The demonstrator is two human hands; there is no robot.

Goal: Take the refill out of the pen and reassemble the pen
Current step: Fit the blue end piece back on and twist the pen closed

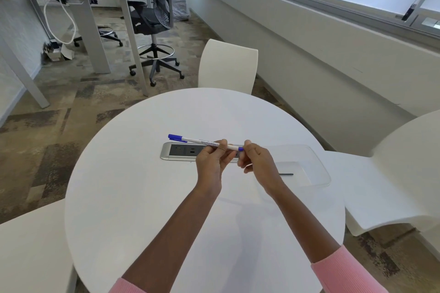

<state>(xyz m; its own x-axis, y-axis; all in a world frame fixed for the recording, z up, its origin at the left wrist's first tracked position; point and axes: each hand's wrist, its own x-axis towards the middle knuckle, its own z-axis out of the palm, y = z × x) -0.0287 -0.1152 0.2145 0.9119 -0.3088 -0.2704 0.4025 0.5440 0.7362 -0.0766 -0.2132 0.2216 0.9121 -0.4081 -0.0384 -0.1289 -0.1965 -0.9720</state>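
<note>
Left hand (212,162) is pinching the pen (204,142) at mid-barrel while right hand (256,158) is closing finger and thumb on its blue end plug, both holding it level just above the table (142,197) and its socket strip (181,151). Pen is looking whole, cap on at the far left; no refill showing, so removal and reassembly are likely both still ahead. Clear tray (309,169) is sitting just right of the hands.

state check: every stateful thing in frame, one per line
pen: assembled, blue cap on, held above the table
left hand: pinching the pen barrel
right hand: fingers at the pen's blue end plug
clear tray: on table, holds one thin dark stick
power outlet panel: nothing plugged in
</note>
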